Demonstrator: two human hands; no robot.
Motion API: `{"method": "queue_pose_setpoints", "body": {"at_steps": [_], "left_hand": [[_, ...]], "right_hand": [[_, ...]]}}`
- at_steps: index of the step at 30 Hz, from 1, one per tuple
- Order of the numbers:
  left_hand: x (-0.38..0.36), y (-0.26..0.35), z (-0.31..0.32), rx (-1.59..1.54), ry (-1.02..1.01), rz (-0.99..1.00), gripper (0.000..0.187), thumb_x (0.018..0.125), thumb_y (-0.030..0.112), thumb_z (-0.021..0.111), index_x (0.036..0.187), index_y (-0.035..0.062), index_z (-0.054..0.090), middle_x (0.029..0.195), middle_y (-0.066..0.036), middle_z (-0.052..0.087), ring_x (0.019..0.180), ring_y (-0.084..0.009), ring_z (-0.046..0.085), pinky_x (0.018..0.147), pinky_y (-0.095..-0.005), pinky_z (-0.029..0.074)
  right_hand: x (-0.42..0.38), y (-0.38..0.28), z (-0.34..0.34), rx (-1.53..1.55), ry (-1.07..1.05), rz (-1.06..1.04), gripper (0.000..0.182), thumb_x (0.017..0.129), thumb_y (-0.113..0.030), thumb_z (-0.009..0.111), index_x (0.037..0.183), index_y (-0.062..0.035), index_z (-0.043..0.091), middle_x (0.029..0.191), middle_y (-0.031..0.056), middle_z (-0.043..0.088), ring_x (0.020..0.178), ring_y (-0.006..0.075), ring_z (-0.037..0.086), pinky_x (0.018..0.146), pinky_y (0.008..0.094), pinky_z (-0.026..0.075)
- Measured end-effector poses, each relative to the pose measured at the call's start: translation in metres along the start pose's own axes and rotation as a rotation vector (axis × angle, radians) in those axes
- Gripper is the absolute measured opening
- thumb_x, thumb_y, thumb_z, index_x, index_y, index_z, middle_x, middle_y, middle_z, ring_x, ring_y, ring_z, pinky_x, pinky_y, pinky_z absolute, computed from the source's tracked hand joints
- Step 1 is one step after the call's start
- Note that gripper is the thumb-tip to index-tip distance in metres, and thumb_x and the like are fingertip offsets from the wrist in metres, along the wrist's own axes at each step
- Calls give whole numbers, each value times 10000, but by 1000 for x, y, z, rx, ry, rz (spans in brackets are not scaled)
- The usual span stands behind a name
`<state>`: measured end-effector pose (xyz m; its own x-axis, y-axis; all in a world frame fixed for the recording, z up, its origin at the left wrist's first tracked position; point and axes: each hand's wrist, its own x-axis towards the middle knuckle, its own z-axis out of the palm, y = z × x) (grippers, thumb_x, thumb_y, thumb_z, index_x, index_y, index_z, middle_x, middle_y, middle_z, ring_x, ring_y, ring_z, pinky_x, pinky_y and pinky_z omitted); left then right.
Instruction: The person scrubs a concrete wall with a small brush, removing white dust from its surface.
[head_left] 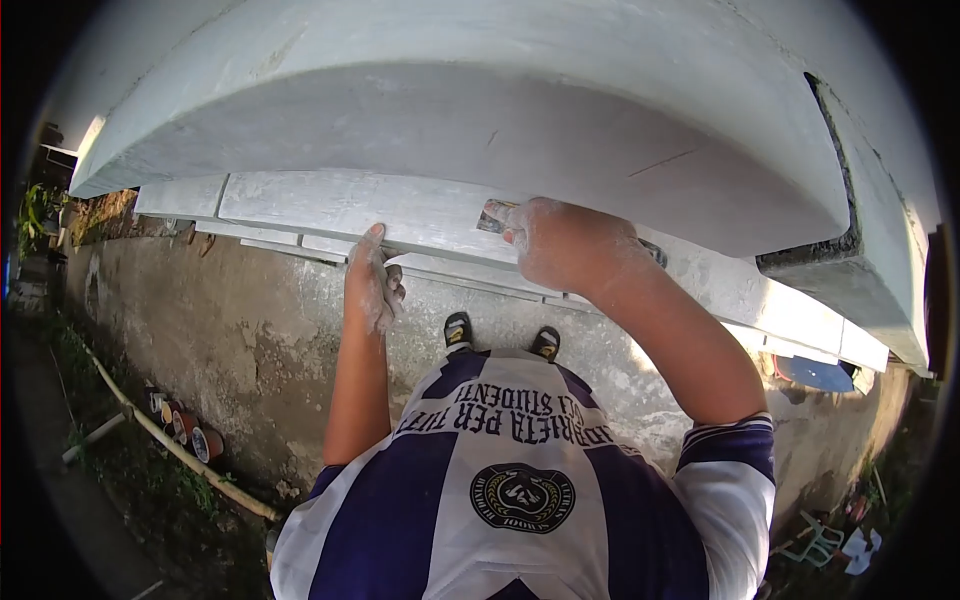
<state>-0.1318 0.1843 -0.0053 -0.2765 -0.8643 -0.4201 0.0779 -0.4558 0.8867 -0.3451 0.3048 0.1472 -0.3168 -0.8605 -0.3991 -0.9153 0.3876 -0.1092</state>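
My right hand (570, 245), coated in white dust, is closed around a flat dark tool (490, 217). The tool lies against a long pale panel (330, 205). Only its ends show, one beside my thumb and one past my wrist; its kind is hidden under the hand. At the lower edge of the same panel is my left hand (376, 282), also dusty. One raised digit touches that edge, while the other fingers curl loosely below, apart from it, with nothing visible in them.
Above the panel a wide curved grey-white overhang (480, 120) bulges outward, with a dark gap at its right end. Below are my feet in sandals (457, 328) and a stained concrete surface (220, 320). Several buckets (207, 444) and a bamboo pole (170, 430) lie lower left.
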Motion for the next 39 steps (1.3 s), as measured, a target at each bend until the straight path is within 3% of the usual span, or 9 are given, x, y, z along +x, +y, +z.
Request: {"method": "queue_pose_setpoints", "body": {"at_steps": [2, 8, 14, 20, 23, 26, 29, 37, 39], "left_hand": [[0, 2, 1, 2, -3, 5, 539, 879, 541, 657, 1058, 52, 517, 867, -62, 565, 522, -62, 466, 377, -209, 362], [1, 0, -1, 12, -16, 5, 523, 888, 535, 650, 1063, 60, 517, 863, -63, 574, 522, -59, 469, 376, -210, 358], [0, 0, 0, -6, 0, 3, 532, 882, 546, 651, 1065, 65, 517, 862, -57, 573, 523, -57, 465, 390, -211, 355], [1, -1, -1, 11, -5, -2, 587, 869, 553, 655, 1158, 72, 483, 900, -73, 570, 521, -60, 457, 387, -210, 356], [2, 0, -2, 24, -21, -5, 647, 870, 561, 650, 1194, 34, 459, 943, -97, 549, 523, -58, 451, 381, -203, 357], [1, 0, 2, 29, -34, 19, 760, 873, 583, 640, 1256, -38, 427, 1007, -132, 507, 526, -52, 437, 374, -193, 360], [2, -1, -2, 34, -34, -2, 763, 875, 583, 638, 1275, -31, 425, 1020, -135, 504, 527, -52, 437, 375, -197, 359], [2, -3, -2, -6, -3, -4, 646, 877, 547, 650, 1276, 76, 460, 918, -92, 579, 529, -58, 463, 394, -204, 358], [1, -3, -2, -11, -12, 3, 693, 874, 555, 653, 1262, 14, 461, 978, -114, 542, 522, -54, 448, 383, -207, 361]], "right_hand": [[3, 7, 5, 18, 65, 12, 403, 960, -316, 574, 1309, -131, 651, 1072, 92, 709, 1030, 279, 668, 895, 438, 532], [-41, 88, 30, -61, 242, 14, 364, 945, -301, 605, 1299, -237, 667, 1287, 24, 647, 1184, 277, 579, 1051, 370, 430], [-43, 116, 45, -21, 264, -8, 363, 932, -262, 635, 1293, -277, 671, 1325, 48, 619, 1185, 283, 572, 1020, 359, 446], [-16, 64, 19, 42, 87, 33, 360, 908, -242, 647, 1250, -134, 675, 1221, 146, 657, 1080, 318, 629, 954, 398, 495], [-28, 68, 18, 45, 261, -4, 328, 874, -222, 650, 1127, -14, 676, 1065, 190, 670, 1051, 345, 638, 949, 486, 484], [-44, 91, 31, -37, 395, 18, 413, 890, -281, 674, 1253, -89, 634, 1166, 243, 647, 1051, 341, 644, 949, 417, 502], [-52, 119, 40, 30, 179, 195, 416, 904, -300, 668, 1282, -128, 645, 1207, 195, 653, 1101, 335, 628, 993, 404, 482], [-35, 142, 68, -8, 335, -21, 382, 945, -294, 617, 1325, -258, 644, 1307, 59, 641, 1180, 289, 593, 1051, 364, 440], [-30, 114, 52, -31, 316, -68, 378, 951, -294, 605, 1326, -255, 643, 1322, 50, 633, 1175, 281, 596, 1043, 359, 446]]}}
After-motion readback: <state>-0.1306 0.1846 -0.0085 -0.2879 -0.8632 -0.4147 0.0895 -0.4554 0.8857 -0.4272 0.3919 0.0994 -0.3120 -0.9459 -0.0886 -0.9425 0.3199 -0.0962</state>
